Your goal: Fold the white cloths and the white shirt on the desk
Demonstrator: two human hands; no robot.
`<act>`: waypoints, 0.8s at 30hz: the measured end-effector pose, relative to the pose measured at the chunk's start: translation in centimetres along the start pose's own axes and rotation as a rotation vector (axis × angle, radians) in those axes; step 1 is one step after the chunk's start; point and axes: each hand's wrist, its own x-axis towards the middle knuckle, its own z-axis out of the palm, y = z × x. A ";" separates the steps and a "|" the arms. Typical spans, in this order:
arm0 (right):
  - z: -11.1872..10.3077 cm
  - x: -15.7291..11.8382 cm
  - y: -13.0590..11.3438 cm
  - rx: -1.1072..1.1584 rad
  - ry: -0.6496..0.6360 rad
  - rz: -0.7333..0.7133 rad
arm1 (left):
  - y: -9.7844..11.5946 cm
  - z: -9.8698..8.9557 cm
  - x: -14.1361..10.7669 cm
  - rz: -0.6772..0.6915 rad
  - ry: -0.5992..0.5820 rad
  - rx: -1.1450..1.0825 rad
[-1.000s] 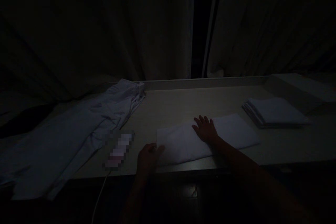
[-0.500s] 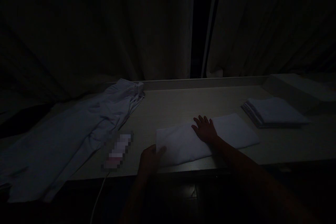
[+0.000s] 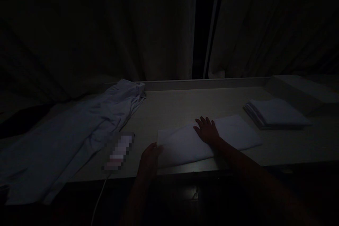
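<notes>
A folded white cloth (image 3: 177,148) lies in a long flat strip near the table's front edge. At its left end, my left hand (image 3: 149,158) grips the edge, the thumb on the near side; its other fingers are partly hidden in the dark. My right hand (image 3: 208,132) rests flat on the middle of the cloth with its fingers spread. Farther right sits a stack of folded white cloths (image 3: 278,113), apart from both hands.
Unfolded white clothing (image 3: 79,130) stretches over the left of the table (image 3: 185,104) and hangs past the front edge. A blurred-out phone-like object (image 3: 119,152) with a white cable (image 3: 99,197) lies near it. Dark curtains (image 3: 159,24) hang behind; a pale box-like block (image 3: 296,90) stands at right.
My left hand has shifted slightly left, and its thumb has drawn back toward the cloth's left edge. My right hand and the cloth stay in place.
</notes>
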 end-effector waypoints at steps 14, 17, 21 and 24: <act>-0.3 0.0 -0.2 -0.010 -0.042 0.008 | -0.1 0.0 0.2 0.122 0.158 0.549; -0.4 0.0 -0.2 -0.004 -0.046 0.011 | -0.2 0.1 0.4 0.223 0.210 0.838; -0.5 0.0 -0.3 -0.005 -0.038 0.011 | -0.4 0.5 0.1 0.403 0.261 1.190; -0.6 0.0 -0.3 -0.005 -0.048 0.010 | -0.1 0.7 -0.3 0.494 0.272 1.370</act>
